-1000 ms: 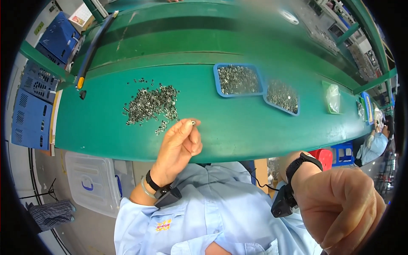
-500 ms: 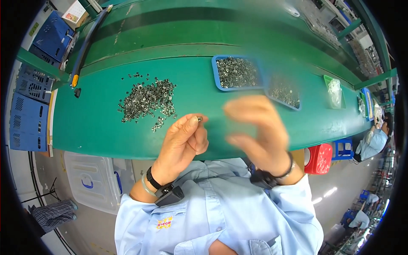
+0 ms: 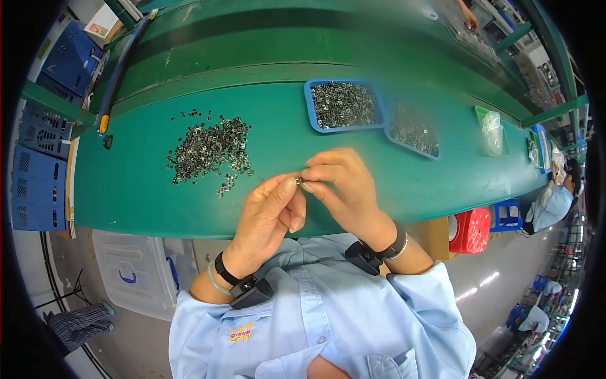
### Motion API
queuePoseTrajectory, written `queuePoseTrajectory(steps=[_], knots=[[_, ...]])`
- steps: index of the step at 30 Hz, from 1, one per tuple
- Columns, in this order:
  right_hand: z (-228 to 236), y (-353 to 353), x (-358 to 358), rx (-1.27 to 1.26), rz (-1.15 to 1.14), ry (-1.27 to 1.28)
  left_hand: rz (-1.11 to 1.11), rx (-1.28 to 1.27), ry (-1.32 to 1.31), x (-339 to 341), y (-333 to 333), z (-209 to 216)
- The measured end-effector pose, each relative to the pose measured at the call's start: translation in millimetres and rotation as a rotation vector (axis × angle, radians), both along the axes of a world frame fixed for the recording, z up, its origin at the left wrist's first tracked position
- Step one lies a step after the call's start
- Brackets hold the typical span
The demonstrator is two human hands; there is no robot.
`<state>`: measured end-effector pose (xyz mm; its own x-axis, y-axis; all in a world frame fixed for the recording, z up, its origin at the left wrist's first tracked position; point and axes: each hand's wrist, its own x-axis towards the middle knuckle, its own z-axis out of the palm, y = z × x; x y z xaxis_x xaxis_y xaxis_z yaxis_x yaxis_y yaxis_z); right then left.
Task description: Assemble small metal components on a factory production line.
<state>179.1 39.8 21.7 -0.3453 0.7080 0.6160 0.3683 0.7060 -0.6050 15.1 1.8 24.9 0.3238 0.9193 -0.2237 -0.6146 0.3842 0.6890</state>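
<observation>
Over the front of the green table point(image 3: 189, 211) my two hands meet. My left hand point(image 3: 273, 205) pinches a small shiny metal part point(image 3: 298, 181) between thumb and forefinger. From the other side, the thumb and forefinger of my right hand point(image 3: 346, 186) close on the same spot; whether they hold a second piece is hidden. A loose pile of small dark metal parts point(image 3: 211, 150) lies to the left. Beyond my hands stands a blue tray point(image 3: 309, 104) full of similar parts, and beside it a second tray point(image 3: 410, 149) of small pieces, partly blurred.
Farther right on the table is a green tray point(image 3: 505, 142) with a clear plastic bag point(image 3: 492, 132). Blue crates point(image 3: 39, 189) stand at the left edge. A red stool point(image 3: 470, 230) is below the right side. Another person point(image 3: 548, 205) sits at the far right.
My right hand has come in from the right, beside the trays, and its fingers now meet my left fingertips at the small metal part. The left hand has hardly moved.
</observation>
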Motion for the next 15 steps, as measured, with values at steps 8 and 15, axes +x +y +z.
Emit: queuePoseTrajectory(steps=[8, 15], knots=[[-0.2, -5.8, 0.5, -0.060, 0.013, 0.033, -0.004, 0.010, 0.086, -1.4, -3.0, 0.3], [-0.6, -4.4, 2.9, -0.269, 0.076, 0.168, -0.001, 0.008, 0.121, -3.7, -3.4, 1.7]])
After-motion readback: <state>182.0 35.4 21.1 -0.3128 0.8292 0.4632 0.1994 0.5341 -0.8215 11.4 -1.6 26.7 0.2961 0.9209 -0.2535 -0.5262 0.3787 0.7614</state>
